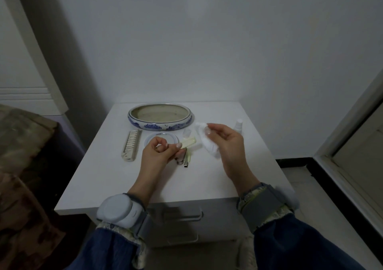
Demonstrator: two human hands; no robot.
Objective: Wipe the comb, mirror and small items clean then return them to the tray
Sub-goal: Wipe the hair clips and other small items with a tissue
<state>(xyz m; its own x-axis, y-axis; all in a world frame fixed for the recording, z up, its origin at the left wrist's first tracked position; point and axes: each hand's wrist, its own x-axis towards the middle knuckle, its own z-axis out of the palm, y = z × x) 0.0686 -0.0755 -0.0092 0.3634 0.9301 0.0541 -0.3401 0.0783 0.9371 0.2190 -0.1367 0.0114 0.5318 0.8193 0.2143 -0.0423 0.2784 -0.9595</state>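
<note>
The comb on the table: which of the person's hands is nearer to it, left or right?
Left. The left hand hovers just right of the comb, pinching a pale yellow stick. The right hand holds a white cloth farther right, beyond the small round mirror.

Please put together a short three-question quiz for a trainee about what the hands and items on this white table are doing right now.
1. True or false: the blue-and-white tray already holds the comb.
2. Which hand holds the white cloth? A) left hand B) right hand C) neither
3. Fill in: the left hand pinches a slim pale-green ______ item above the small round mirror.

Key:
1. False: the tray looks empty and the comb lies on the table in front of it.
2. B: the right hand grips the cloth.
3. Stick-shaped; what it is exactly cannot be told.
</note>
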